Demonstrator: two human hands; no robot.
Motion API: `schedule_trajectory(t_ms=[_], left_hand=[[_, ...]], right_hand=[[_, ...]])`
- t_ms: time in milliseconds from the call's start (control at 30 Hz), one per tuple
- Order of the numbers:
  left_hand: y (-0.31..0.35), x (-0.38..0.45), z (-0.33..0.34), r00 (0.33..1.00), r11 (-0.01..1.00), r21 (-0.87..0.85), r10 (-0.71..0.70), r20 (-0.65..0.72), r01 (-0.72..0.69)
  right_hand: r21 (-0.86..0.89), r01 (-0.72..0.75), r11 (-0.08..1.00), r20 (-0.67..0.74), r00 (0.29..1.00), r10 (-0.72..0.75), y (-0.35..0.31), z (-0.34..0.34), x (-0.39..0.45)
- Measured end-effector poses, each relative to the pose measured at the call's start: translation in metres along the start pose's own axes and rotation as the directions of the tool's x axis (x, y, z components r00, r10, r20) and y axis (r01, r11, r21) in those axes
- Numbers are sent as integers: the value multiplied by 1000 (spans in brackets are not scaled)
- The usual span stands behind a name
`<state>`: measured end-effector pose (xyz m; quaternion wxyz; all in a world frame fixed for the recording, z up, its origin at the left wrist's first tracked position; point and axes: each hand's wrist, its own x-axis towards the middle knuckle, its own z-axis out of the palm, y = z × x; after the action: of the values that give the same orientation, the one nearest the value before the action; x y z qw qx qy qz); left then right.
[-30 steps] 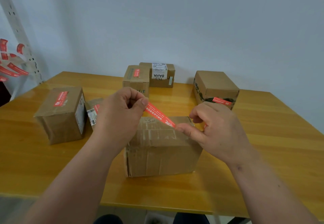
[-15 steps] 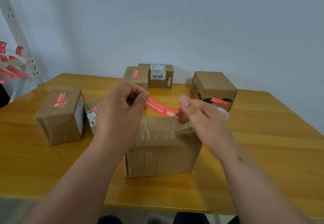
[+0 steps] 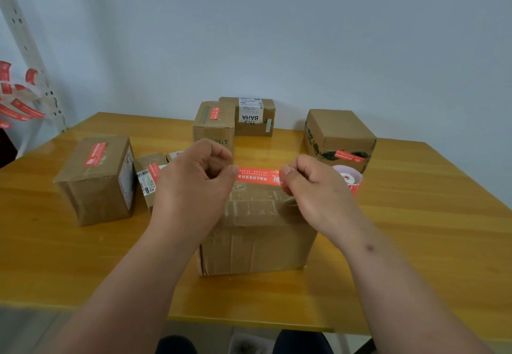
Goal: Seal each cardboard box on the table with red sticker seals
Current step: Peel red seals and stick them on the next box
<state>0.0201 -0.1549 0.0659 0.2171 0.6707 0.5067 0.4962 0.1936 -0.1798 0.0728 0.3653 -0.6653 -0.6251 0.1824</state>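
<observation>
Sticker: red sticker seal [image 3: 257,177] is stretched level between both hands, above the far top edge of the near box; whether it touches the cardboard cannot be told.
Left hand: left hand [image 3: 194,187] pinches the sticker's 9 o'clock end between thumb and forefinger, the other fingers curled in.
Right hand: right hand [image 3: 315,190] pinches the 3 o'clock end the same way, fingers curled.
Near box: near box [image 3: 257,237] sits at the table's centre, closest to the person, its top bearing old clear tape.
Table: wooden table [image 3: 415,243] carries all the boxes.
Large left box: large left box [image 3: 97,182] stands at 9 o'clock from the near box, a red seal on its top.
Small box: small box [image 3: 149,176] sits just beside the large left box, partly hidden by the left hand, with a red seal and a barcode label.
Tall box: tall box [image 3: 214,123] stands at 12 o'clock, a red seal on top.
Labelled box: labelled box [image 3: 253,116] is just behind the tall box, with a white label.
Right box: right box [image 3: 339,135] stands at 2 o'clock, a red seal across its near edge.
Sticker roll: sticker roll [image 3: 349,177] lies just in front of the right box, beside the right hand.
Loose strips: loose red strips [image 3: 16,98] hang off a white perforated rail [image 3: 30,57] at 10 o'clock, off the table.
</observation>
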Motion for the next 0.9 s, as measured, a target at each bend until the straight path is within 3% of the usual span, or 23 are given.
schedule_trajectory(t_ms=[133,233,900], left_hand=[[-3,1,2,996,984,177,-26,87,10],[-3,1,5,987,953,303,-39,156,-10],[-4,-2,14,981,867,486,19,193,-112]], right_hand=[[-357,81,931,-5,996,-89,6,8,4],[-483,120,867,8,991,-132,7,12,7],[-530,211,822,71,976,-205,14,17,12]])
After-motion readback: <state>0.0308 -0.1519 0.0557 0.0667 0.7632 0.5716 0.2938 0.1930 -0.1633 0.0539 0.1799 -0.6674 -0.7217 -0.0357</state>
